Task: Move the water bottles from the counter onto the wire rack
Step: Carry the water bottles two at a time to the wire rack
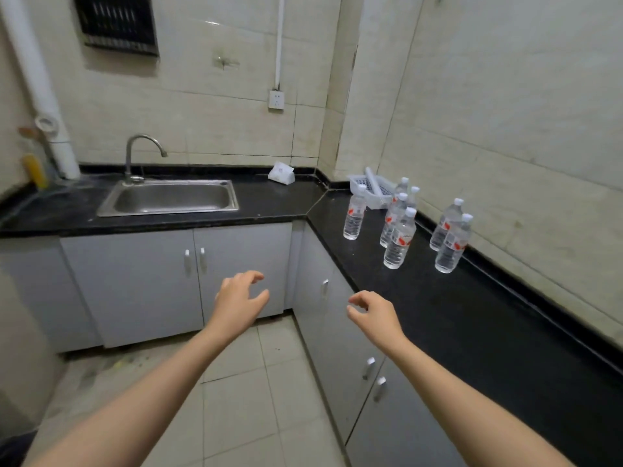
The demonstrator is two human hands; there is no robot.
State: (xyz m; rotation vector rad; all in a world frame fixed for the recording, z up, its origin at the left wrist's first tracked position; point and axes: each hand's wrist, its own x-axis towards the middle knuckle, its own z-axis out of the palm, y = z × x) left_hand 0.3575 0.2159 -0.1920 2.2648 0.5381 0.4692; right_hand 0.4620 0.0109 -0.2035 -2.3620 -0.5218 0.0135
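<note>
Seven clear water bottles point(399, 238) with white caps stand upright on the black surface point(472, 315) along the right wall, in a loose cluster, two of them a little apart to the right. Just behind them sits a white plastic basket point(372, 189). The left hand point(240, 299) and right hand point(372, 313) hover in front of the grey cabinets, each grip loosely curled, half open and holding nothing, well apart from the bottles. A steel sink point(168, 197) lies on the far left run.

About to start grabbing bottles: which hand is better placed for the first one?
Right, probably. The open right hand hovers at the black stone counter edge, nearer the clear plastic water bottles; the left hand hangs over the floor.
</note>
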